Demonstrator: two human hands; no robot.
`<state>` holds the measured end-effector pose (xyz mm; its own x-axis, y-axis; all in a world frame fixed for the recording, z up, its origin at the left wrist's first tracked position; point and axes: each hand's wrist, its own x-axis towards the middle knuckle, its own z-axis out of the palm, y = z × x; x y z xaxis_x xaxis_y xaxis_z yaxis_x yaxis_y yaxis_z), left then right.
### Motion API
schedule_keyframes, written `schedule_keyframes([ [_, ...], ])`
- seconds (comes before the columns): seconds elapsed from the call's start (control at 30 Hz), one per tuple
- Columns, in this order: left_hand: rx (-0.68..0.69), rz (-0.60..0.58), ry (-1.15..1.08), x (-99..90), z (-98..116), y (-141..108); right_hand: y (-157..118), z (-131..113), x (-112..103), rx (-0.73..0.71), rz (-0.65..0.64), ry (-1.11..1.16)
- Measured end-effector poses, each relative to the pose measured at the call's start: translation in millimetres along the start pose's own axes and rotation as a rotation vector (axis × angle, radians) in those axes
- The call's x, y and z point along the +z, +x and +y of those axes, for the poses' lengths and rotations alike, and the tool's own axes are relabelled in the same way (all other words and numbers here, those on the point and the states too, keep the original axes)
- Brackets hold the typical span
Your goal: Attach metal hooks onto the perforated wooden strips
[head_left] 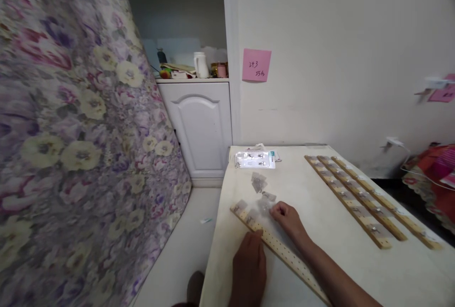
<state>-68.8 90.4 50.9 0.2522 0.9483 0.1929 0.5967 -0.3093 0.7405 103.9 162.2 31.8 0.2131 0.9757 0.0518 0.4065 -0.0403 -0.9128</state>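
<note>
A long wooden strip with rows of small holes point(286, 251) lies at a slant near the front of the white table. My left hand point(250, 262) grips its near edge, fingers closed on the wood. Two clear plastic cards with small metal pieces stand at the strip's far end, one of them a clear card point(252, 215) just beyond my left fingertips. Above the strip, my right hand point(287, 218) pinches the edge of another clear plastic card point(264, 206). More loose cards point(259, 182) lie in a small cluster behind it.
Three wooden strips, one a filled strip point(346, 198), rest along the table's right side with several cards on them. A clear blister pack point(255, 159) lies at the back of the white table point(302, 184). A floral curtain point(88, 155) hangs on the left.
</note>
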Motion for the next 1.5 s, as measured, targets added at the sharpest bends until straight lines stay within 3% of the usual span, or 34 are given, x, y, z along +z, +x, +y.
schedule_keyframes([
  [0.13,0.059,0.034,-0.047,13.7,-5.4,-2.5,-37.8,-5.3,-6.3,-0.017,-0.057,0.109],
  [0.3,0.007,-0.018,-0.122,18.3,-2.0,-4.8,-65.4,-20.2,-2.9,-0.04,-0.12,0.03],
  [0.47,-0.017,-0.027,-0.254,8.9,9.4,-4.7,-70.3,-32.1,-4.1,-0.103,-0.119,-0.091],
  [0.83,-0.11,-0.007,-0.297,5.1,22.5,-4.2,-78.8,-28.3,1.2,-0.133,-0.158,-0.066],
  [1.07,-0.209,0.02,-0.412,8.7,8.2,0.6,-84.5,-30.5,-7.9,-0.182,-0.217,0.026],
  [1.37,-0.422,0.036,-0.821,16.6,-4.1,5.4,-89.0,-25.6,-14.1,-0.169,-0.115,0.101],
  [1.5,-0.483,0.031,-0.918,20.2,-10.1,7.3,-93.5,-31.1,-14.4,-0.286,-0.197,0.081],
])
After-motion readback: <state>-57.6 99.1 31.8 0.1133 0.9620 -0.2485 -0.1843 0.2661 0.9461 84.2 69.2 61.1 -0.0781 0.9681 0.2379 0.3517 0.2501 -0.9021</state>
